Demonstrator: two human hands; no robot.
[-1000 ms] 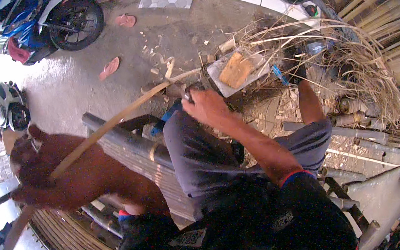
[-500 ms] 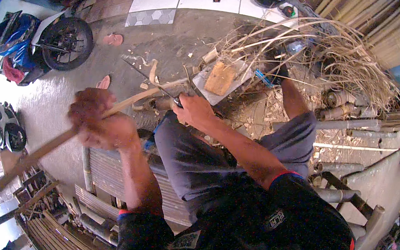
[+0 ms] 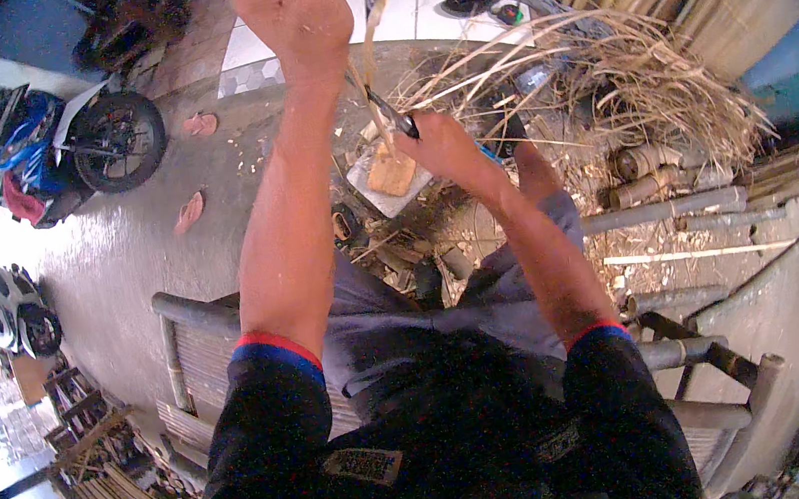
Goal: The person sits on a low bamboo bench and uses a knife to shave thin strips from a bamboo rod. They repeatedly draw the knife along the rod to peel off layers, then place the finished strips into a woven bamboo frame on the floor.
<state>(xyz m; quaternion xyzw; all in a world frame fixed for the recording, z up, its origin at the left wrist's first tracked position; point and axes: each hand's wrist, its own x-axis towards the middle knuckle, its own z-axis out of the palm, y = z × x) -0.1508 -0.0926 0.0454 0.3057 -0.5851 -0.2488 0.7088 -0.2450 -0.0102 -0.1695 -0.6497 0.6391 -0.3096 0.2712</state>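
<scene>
My left hand (image 3: 299,20) is raised at the top of the view, its fingers closed in a fist. A narrow bamboo strip (image 3: 387,137) runs down from behind that wrist; the part inside the fist is hidden. Lower and to the right, my right hand (image 3: 452,147) is wrapped round the dark handle of a knife (image 3: 390,112), whose blade lies against the strip. A thin pale shaving (image 3: 375,31) curls up from near the blade. Just below the strip, a yellowish wooden block (image 3: 391,172) rests on a pale slab (image 3: 360,176).
A tangled heap of bamboo shavings (image 3: 645,81) lies at the right, with bamboo poles (image 3: 662,210) below it. Chips litter the ground around my feet. Pink sandals (image 3: 190,211) and a blue motorbike (image 3: 31,136) are at the left. A bamboo bench (image 3: 196,317) is under me.
My left hand has swung from the left side up and forward, turning the bamboo strip with it. My right hand with the knife has moved slightly up and right. The view has shifted.
</scene>
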